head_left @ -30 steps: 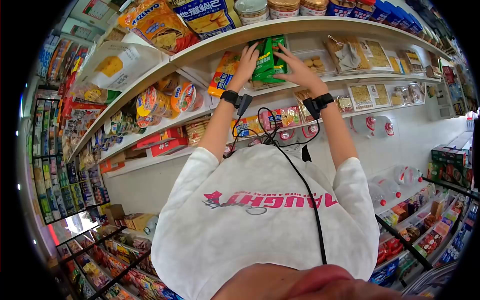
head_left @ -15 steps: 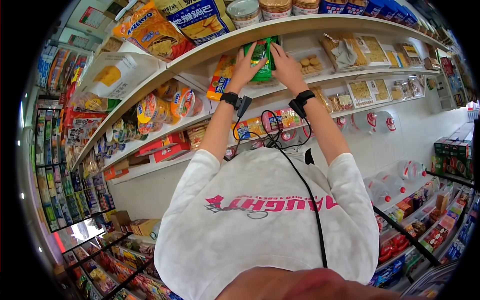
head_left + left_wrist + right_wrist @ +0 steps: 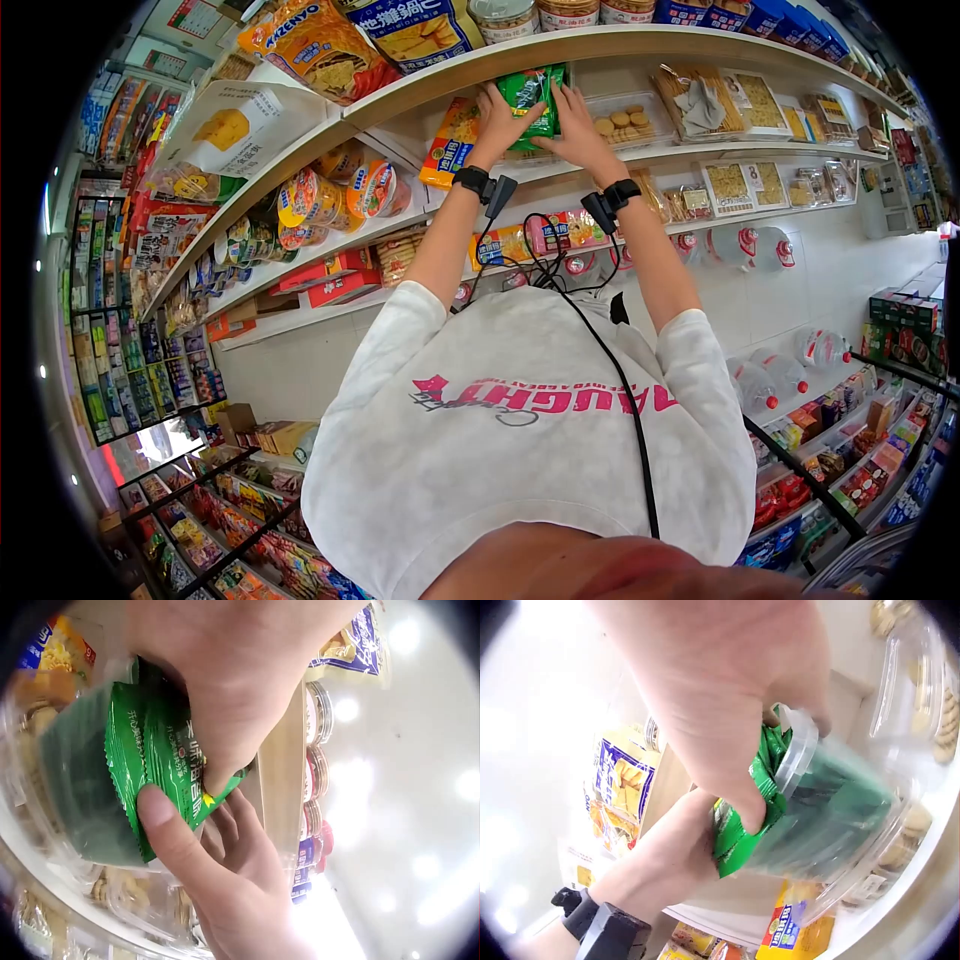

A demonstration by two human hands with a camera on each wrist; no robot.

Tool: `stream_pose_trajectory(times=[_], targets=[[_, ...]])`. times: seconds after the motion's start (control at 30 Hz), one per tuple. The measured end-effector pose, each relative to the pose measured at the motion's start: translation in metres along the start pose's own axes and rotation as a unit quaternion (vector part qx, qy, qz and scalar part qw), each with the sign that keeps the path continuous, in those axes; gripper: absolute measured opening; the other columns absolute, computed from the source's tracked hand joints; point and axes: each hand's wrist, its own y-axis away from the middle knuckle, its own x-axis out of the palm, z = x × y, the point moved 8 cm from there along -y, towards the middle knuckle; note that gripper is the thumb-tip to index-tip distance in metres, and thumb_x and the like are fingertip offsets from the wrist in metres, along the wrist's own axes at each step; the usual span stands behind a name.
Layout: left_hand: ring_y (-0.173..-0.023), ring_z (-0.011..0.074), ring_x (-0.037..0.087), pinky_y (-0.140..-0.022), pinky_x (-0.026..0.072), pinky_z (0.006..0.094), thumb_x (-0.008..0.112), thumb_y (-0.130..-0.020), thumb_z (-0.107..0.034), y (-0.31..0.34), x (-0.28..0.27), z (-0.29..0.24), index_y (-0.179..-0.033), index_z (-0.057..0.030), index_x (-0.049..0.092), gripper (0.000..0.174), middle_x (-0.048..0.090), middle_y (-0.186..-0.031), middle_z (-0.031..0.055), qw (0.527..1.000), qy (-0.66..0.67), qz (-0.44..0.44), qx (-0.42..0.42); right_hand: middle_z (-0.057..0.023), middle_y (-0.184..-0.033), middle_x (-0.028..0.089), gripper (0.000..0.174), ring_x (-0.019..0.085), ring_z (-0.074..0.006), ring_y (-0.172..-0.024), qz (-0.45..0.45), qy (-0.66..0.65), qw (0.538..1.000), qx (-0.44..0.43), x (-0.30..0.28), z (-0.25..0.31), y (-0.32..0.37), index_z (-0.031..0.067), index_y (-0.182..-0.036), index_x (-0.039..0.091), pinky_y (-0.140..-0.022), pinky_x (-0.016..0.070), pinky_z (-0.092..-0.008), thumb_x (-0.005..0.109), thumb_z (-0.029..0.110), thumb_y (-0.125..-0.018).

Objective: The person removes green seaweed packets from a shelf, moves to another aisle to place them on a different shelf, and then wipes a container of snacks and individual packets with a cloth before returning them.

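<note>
On the middle shelf, my left hand (image 3: 497, 127) and right hand (image 3: 584, 138) flank a shiny green snack packet (image 3: 524, 92). The packet sits at the top of a clear plastic tub (image 3: 838, 814) that holds more dark green contents. In the left wrist view, the left thumb presses the packet's printed face from above, its other fingers hidden behind. The right thumb lies on the packet's crimped edge, fingers bent round the far side. From the right wrist, the right fingers reach over the tub's rim while the thumb pinches the green wrapper.
A yellow-orange noodle packet (image 3: 452, 143) stands left of the tub; a clear box of round cookies (image 3: 624, 124) lies to its right. Close above runs the upper shelf's edge (image 3: 600, 48), carrying jars and snack bags. Black cables (image 3: 545, 268) hang between the wrists.
My right hand has come in from spread fingers, closing against the packet. The left thumb now lies across the packet's front. The packet looks flatter and turned slightly.
</note>
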Motion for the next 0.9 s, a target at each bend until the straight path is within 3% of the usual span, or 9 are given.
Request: stream_pose_trajectory(times=[0.1, 0.2, 0.3, 0.4, 0.6, 0.7, 0.73, 0.83, 0.9], targets=[[-0.13, 0.0517, 0.037, -0.108, 0.0346, 0.0539, 0.073, -0.076, -0.065, 0.0, 0.006, 0.007, -0.145, 0.0052, 0.027, 0.109, 0.036, -0.138, 0.0395, 0.994, 0.022, 0.09, -0.066, -0.0311, -0.149, 0.038, 0.103, 0.024, -0.0519, -0.143, -0.013, -0.01, 1.0, 0.008, 0.002, 0.0, 0.005, 0.0063, -0.156, 0.024, -0.117, 0.027, -0.0538, 0.081, 0.04, -0.076], [-0.13, 0.0493, 0.038, -0.108, 0.0346, 0.0534, 0.072, -0.075, -0.067, 0.005, 0.007, 0.009, -0.144, 0.0027, 0.033, 0.105, 0.04, -0.138, 0.0351, 0.99, 0.011, 0.09, -0.103, -0.0309, -0.142, 0.047, 0.094, 0.027, -0.0522, -0.141, -0.038, -0.043, 0.998, -0.008, 0.005, -0.016, 0.003, 0.0075, -0.155, 0.029, -0.116, 0.0287, -0.0539, 0.078, 0.037, -0.08], [-0.128, 0.0469, 0.04, -0.108, 0.035, 0.0529, 0.072, -0.075, -0.068, 0.005, 0.008, 0.001, -0.143, 0.0, 0.037, 0.103, 0.045, -0.139, 0.0295, 0.99, 0.012, 0.119, -0.075, -0.0302, -0.139, 0.05, 0.089, 0.027, -0.0515, -0.141, -0.023, -0.1, 0.994, 0.022, 0.002, -0.026, 0.003, 0.007, -0.153, 0.032, -0.115, 0.0286, -0.054, 0.077, 0.035, -0.082], [-0.127, 0.0454, 0.041, -0.107, 0.0358, 0.0525, 0.073, -0.074, -0.067, 0.005, 0.003, 0.0, -0.144, -0.0021, 0.039, 0.101, 0.049, -0.138, 0.0245, 0.99, -0.008, 0.116, -0.076, -0.0304, -0.14, 0.049, 0.094, 0.026, -0.05, -0.142, -0.024, 0.0, 1.0, 0.015, 0.007, -0.016, 0.003, 0.0081, -0.155, 0.029, -0.115, 0.0285, -0.0535, 0.078, 0.038, -0.081], [-0.137, 0.0485, 0.031, -0.112, 0.0304, 0.0558, 0.076, -0.074, -0.064, 0.001, 0.015, 0.022, -0.147, -0.0027, 0.033, 0.104, 0.042, -0.142, 0.0306, 0.987, 0.055, 0.135, -0.068, -0.0248, -0.15, 0.042, 0.1, 0.015, -0.0484, -0.148, -0.025, -0.014, 0.999, -0.026, 0.002, -0.005, 0.012, 0.0123, -0.159, 0.021, -0.114, 0.0299, -0.0552, 0.074, 0.051, -0.084], [-0.144, 0.0485, 0.021, -0.115, 0.0262, 0.0553, 0.076, -0.075, -0.064, 0.001, 0.017, 0.033, -0.151, -0.0023, 0.026, 0.11, 0.034, -0.148, 0.033, 0.977, 0.078, 0.17, -0.099, -0.0265, -0.148, 0.044, 0.099, 0.013, -0.0468, -0.149, -0.016, 0.009, 0.999, -0.026, 0.006, 0.0, 0.014, 0.0147, -0.16, 0.02, -0.114, 0.0295, -0.0546, 0.073, 0.051, -0.085], [-0.147, 0.0443, 0.015, -0.117, 0.0241, 0.0513, 0.076, -0.076, -0.063, 0.001, 0.016, 0.032, -0.153, -0.0018, 0.021, 0.113, 0.028, -0.152, 0.0307, 0.97, 0.073, 0.205, -0.108, -0.0255, -0.14, 0.049, 0.099, 0.017, -0.0475, -0.147, -0.02, 0.0, 1.0, -0.022, 0.006, 0.0, 0.016, 0.0152, -0.16, 0.019, -0.114, 0.0294, -0.0542, 0.074, 0.047, -0.084], [-0.142, 0.0305, 0.034, -0.115, 0.0297, 0.0382, 0.074, -0.085, -0.049, 0.007, 0.004, 0.022, -0.15, -0.0025, 0.029, 0.092, 0.04, -0.148, 0.0199, 0.965, 0.129, 0.2, -0.107, -0.0233, -0.12, 0.06, 0.097, 0.025, -0.0484, -0.143, -0.026, -0.029, 0.999, -0.017, 0.006, -0.005, 0.016, 0.0168, -0.16, 0.02, -0.115, 0.03, -0.053, 0.076, 0.036, -0.083], [-0.146, 0.036, 0.022, -0.117, 0.0256, 0.0425, 0.075, -0.081, -0.055, 0.008, 0.002, 0.017, -0.152, -0.0019, 0.023, 0.102, 0.033, -0.152, 0.0241, 0.955, 0.173, 0.212, -0.117, -0.0228, -0.108, 0.063, 0.094, 0.029, -0.0478, -0.142, -0.018, -0.057, 0.998, -0.02, 0.002, -0.007, 0.011, 0.0181, -0.159, 0.021, -0.113, 0.0317, -0.0523, 0.076, 0.03, -0.083]])
